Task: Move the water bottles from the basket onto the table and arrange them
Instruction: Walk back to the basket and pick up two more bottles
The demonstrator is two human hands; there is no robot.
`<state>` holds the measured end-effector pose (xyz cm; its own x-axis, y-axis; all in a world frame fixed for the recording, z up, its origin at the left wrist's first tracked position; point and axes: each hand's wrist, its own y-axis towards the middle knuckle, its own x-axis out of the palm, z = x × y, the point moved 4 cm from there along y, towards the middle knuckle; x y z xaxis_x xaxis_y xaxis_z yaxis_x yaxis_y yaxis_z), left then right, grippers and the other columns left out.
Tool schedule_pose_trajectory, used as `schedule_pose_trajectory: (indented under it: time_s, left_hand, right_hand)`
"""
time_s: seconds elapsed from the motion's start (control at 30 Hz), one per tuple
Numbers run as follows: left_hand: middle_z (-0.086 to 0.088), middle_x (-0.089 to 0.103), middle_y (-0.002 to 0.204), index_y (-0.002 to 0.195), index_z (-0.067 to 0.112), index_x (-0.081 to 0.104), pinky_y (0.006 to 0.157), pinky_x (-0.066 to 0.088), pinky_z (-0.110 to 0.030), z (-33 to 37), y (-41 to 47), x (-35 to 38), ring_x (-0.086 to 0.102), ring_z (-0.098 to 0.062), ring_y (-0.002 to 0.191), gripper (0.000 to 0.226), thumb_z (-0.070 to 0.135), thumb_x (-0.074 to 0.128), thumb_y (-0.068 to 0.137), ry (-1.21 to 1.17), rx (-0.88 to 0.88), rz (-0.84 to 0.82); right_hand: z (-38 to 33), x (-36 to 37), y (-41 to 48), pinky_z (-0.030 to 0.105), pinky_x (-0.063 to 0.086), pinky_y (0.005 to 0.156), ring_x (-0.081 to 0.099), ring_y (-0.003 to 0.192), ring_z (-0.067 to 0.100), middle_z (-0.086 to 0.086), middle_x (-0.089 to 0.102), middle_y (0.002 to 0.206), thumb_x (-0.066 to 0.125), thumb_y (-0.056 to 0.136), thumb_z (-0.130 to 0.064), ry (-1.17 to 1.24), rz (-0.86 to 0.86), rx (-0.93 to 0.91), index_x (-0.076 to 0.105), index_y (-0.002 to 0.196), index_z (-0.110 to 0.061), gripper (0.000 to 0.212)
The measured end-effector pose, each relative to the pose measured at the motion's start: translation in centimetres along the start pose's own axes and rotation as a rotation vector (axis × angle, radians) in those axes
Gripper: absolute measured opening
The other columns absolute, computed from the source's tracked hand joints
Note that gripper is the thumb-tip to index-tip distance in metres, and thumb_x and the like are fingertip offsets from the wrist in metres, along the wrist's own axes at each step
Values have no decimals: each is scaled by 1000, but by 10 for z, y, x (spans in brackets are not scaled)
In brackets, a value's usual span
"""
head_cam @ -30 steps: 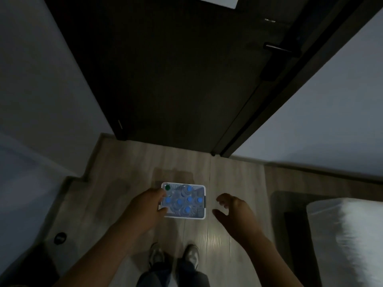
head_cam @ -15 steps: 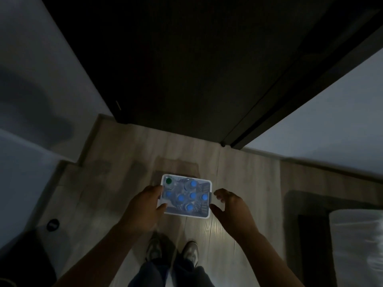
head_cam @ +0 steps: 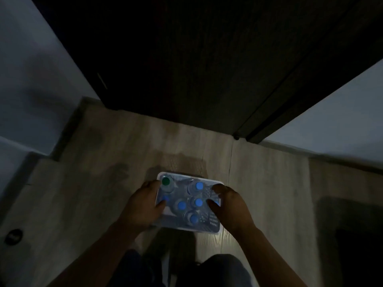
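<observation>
White basket [head_cam: 213, 220] of blue-capped water bottles [head_cam: 199, 202] sits lower centre on wood floor [head_cam: 103, 183]; your left hand [head_cam: 143, 206] and right hand [head_cam: 230, 206] clamp its side rims, fingers curled.

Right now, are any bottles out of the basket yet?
Not yet. Nothing looks done: the bottles in view all stand in the basket. In hand: the left hand and right hand grip the basket's two sides. Left: every bottle must go onto a table, which is not in view.
</observation>
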<state>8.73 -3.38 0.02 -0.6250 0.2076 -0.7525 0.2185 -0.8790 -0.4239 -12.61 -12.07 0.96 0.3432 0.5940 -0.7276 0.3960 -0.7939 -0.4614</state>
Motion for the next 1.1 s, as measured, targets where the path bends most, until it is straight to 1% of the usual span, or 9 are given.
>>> schedule_pose_trajectory:
  time_s: [0.07, 0.17, 0.27, 0.33, 0.4, 0.53, 0.7, 0.87, 1.1]
  left_hand:
    - [-6, 55, 130, 132, 13, 46, 100, 40, -30, -15, 21, 24, 54, -20, 117, 47, 31, 58, 89, 21, -17, 24]
    - [-2, 53, 135, 137, 16, 41, 103, 34, -23, -36, 51, 57, 52, -16, 122, 55, 39, 56, 89, 142, -13, 99]
    - [-1, 47, 142, 143, 17, 32, 104, 31, -22, -56, 79, 90, 48, -17, 127, 64, 41, 57, 89, 150, -40, 121]
    - [-1, 46, 143, 145, 18, 29, 101, 34, -20, -68, 96, 108, 50, -16, 125, 71, 42, 61, 86, 143, -55, 144]
    - [-3, 48, 141, 145, 18, 28, 96, 39, -20, -79, 110, 124, 53, -17, 120, 73, 37, 65, 85, 51, -71, 127]
    - [-4, 46, 141, 142, 15, 33, 88, 35, -16, -92, 128, 142, 52, -18, 120, 67, 32, 65, 86, -44, -62, 141]
    - [-4, 49, 130, 127, 12, 49, 84, 37, -16, -94, 139, 145, 54, -17, 110, 48, 30, 65, 86, 33, -20, 155]
    - [-6, 47, 125, 118, 10, 54, 83, 38, -16, -92, 142, 145, 55, -17, 105, 39, 25, 67, 85, 53, -27, 140]
    - [-5, 51, 117, 110, 10, 61, 70, 29, -10, -92, 147, 143, 49, -9, 89, 29, 19, 67, 83, 8, -29, 129]
  right_hand:
    - [16, 22, 23, 23, 47, 86, 62, 102, 13, 1, 64, 118, 64, 88, -29, 6, 17, -11, 56, 125, -18, 39]
    - [44, 58, 57, 17, 45, 82, 61, 102, 11, 0, 63, 120, 64, 88, -32, -14, 40, -14, 55, 127, -20, 41]
    - [69, 91, 89, 22, 47, 87, 60, 107, 14, 1, 60, 124, 65, 87, -34, -25, 61, -20, 52, 130, -19, 47]
    - [82, 109, 108, 26, 47, 92, 59, 110, 17, 2, 59, 126, 65, 87, -32, -38, 63, -26, 52, 131, -19, 47]
    - [91, 122, 123, 24, 46, 90, 60, 107, 18, 4, 60, 126, 65, 87, -29, -41, 68, -35, 52, 129, -17, 46]
    - [102, 139, 142, 19, 46, 83, 63, 102, 16, 2, 59, 127, 66, 87, -30, -54, 112, -32, 53, 129, -18, 46]
    - [104, 153, 152, 26, 46, 86, 60, 105, 21, 3, 50, 132, 64, 88, -30, -112, 64, -31, 49, 132, -18, 48]
    - [101, 155, 158, 27, 49, 84, 60, 99, 23, 5, 48, 126, 66, 86, -23, -115, 68, -22, 55, 124, -14, 41]
    - [98, 153, 158, 18, 43, 81, 59, 98, 20, 5, 52, 122, 68, 84, -15, -49, 96, -34, 60, 117, -11, 35]
